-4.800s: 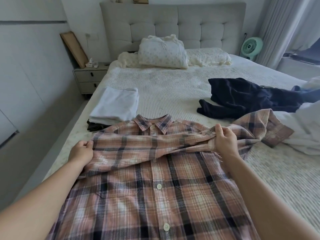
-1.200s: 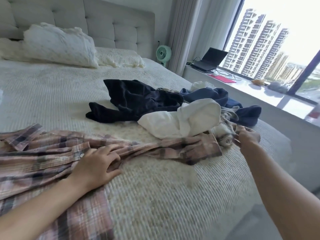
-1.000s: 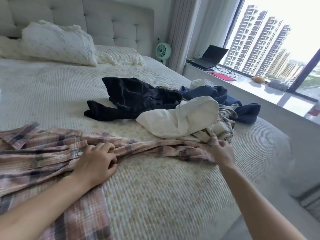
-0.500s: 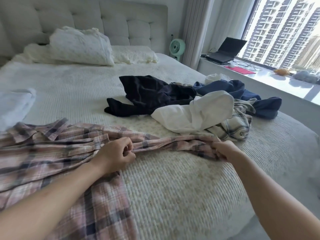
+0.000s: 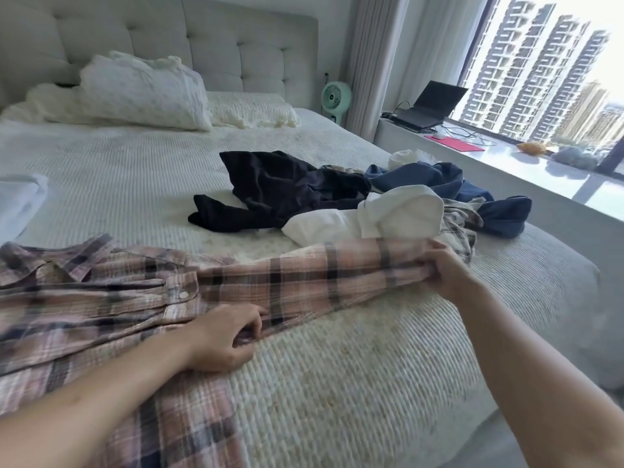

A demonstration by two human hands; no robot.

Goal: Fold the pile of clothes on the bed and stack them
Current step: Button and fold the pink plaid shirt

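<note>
A pink plaid shirt (image 5: pixel 101 298) lies on the bed (image 5: pixel 337 383), its right sleeve stretched out to the right. My left hand (image 5: pixel 223 336) pinches the sleeve's lower edge near the shoulder. My right hand (image 5: pixel 445 275) grips the cuff end, lifted slightly off the bed. Behind the sleeve lies the unfolded pile: a black garment (image 5: pixel 280 190), a white garment (image 5: pixel 381 217), a navy garment (image 5: pixel 456 190) and a pale checked piece (image 5: pixel 462 221). A folded white item (image 5: pixel 17 204) shows at the left edge.
Pillows (image 5: pixel 141 92) lean on the grey headboard (image 5: pixel 202 38). A small green fan (image 5: pixel 336 96) stands by the curtain. On the window ledge (image 5: pixel 506 170) to the right sit a laptop (image 5: pixel 429 106), cables and a red pad. The bed's corner drops off at the lower right.
The sleeve has been spread wider and flatter between my hands. My left hand slid down to the sleeve's lower edge; my right hand still holds the cuff end. The view swung slightly right.
</note>
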